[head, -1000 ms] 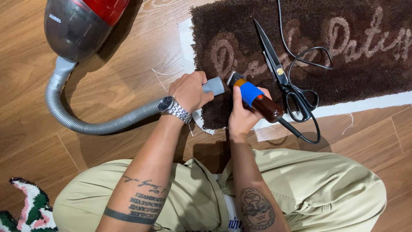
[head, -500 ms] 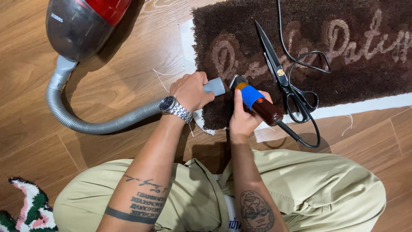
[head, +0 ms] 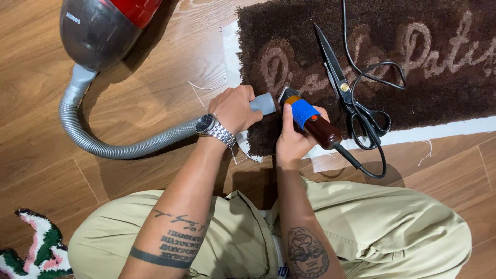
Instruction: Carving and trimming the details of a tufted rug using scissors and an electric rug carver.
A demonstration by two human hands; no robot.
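The clipper (head: 311,119), dark brown with a blue band, sits in the right hand (head: 292,142), fingers wrapped round its body, its head pressed to the near-left corner of the brown rug (head: 413,77); the blade itself is hard to make out against the pile. Just beside it the left hand (head: 235,107) grips the grey hose nozzle (head: 262,103), whose mouth touches the rug edge. The hose (head: 108,147) curls back over bare wood floor (head: 31,134) to the vacuum cleaner (head: 98,28), cut off at the top. Black scissors (head: 351,98) lie on the rug, the clipper's cord (head: 372,67) looped around them. Pale raised lettering runs off to the right. A small colourful rug (head: 36,248) peeks in at the lower left.
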